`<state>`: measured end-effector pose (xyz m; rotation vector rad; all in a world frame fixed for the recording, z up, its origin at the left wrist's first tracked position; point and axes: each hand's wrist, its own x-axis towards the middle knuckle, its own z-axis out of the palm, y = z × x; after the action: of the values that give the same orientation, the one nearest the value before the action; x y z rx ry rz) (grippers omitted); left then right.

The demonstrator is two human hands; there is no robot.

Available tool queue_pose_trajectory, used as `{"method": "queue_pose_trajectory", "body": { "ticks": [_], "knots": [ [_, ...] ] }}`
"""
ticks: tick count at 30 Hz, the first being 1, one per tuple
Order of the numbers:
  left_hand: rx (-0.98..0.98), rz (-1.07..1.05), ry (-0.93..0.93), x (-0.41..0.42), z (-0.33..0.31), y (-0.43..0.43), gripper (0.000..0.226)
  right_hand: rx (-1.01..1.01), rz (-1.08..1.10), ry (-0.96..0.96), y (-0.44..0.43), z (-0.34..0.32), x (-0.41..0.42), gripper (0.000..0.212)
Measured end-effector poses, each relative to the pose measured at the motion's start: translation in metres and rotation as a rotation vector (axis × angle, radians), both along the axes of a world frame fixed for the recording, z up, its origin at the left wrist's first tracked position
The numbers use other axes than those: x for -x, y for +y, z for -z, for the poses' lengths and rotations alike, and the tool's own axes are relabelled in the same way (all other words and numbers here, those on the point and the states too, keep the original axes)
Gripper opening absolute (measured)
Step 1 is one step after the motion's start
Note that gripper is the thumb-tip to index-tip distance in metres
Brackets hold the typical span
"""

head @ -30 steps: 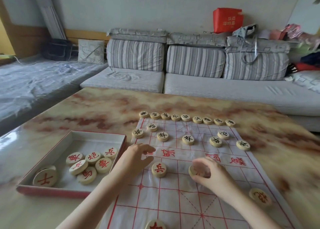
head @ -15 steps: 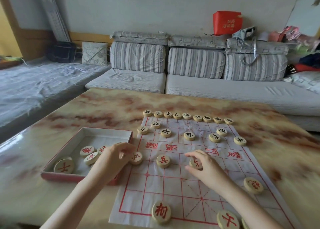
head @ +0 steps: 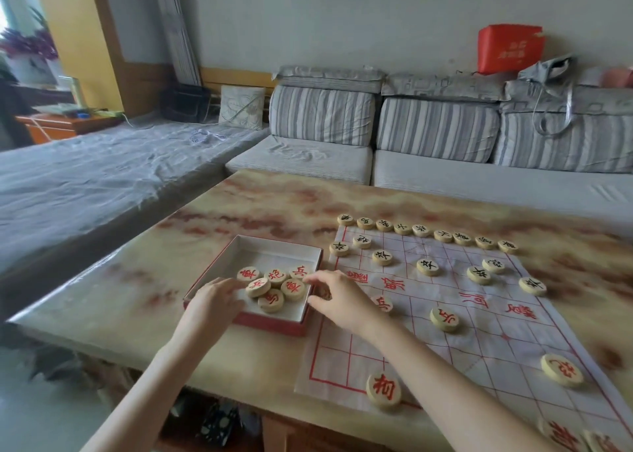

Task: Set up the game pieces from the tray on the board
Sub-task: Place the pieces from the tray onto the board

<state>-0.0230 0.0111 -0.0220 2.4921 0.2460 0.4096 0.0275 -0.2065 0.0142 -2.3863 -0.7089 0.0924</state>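
Note:
The red-sided tray [head: 274, 253] sits left of the paper board [head: 479, 335] and holds several red-marked discs [head: 274, 289]. My left hand [head: 214, 302] lies over the tray's near-left part, its fingertips touching the discs; what is under the palm is hidden. My right hand [head: 339, 299] reaches across the tray's right wall, forefinger and thumb spread apart beside a disc [head: 299, 273], with nothing between them. Black-marked discs [head: 428, 266] stand in the board's far rows. Red discs [head: 444, 318] stand on the near half, among them a corner disc [head: 383, 389].
The board and tray lie on a marbled table [head: 274, 205] whose near edge runs below my arms. A striped grey sofa [head: 438, 133] stands behind the table and a covered bed [head: 85, 171] to the left. A red disc [head: 561, 370] lies near the board's right edge.
My left hand moved from the board's left edge back into the tray. My right hand let go of a red disc mid-board and swung left to the tray's right wall. The view turned left.

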Motion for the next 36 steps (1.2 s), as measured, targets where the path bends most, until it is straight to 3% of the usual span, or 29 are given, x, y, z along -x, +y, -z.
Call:
{"method": "queue_pose_trajectory", "body": {
  "ticks": [8, 19, 26, 29, 32, 36],
  "knots": [
    [-0.071, 0.098, 0.047, -0.033, 0.008, -0.019, 0.038, 0.302, 0.022, -0.018, 0.048, 0.02, -0.032, 0.044],
    [-0.311, 0.189, 0.269, -0.051, 0.001, -0.015, 0.053, 0.368, 0.013, -0.064, 0.056, 0.037, -0.05, 0.052],
    [-0.246, 0.144, 0.13, -0.048, 0.004, -0.016, 0.055, 0.136, 0.06, -0.031, 0.051, 0.04, -0.048, 0.045],
    [-0.079, 0.1, -0.006, -0.041, -0.001, -0.02, 0.05, -0.039, 0.121, -0.075, 0.042, 0.03, -0.041, 0.042],
    [0.053, 0.137, -0.086, -0.031, -0.011, -0.034, 0.046, -0.167, 0.13, -0.073, 0.023, 0.015, -0.028, 0.044],
    [0.062, 0.208, -0.162, -0.012, -0.022, -0.067, 0.045, -0.236, 0.165, -0.087, -0.019, 0.006, 0.001, 0.047]
  ]
}}
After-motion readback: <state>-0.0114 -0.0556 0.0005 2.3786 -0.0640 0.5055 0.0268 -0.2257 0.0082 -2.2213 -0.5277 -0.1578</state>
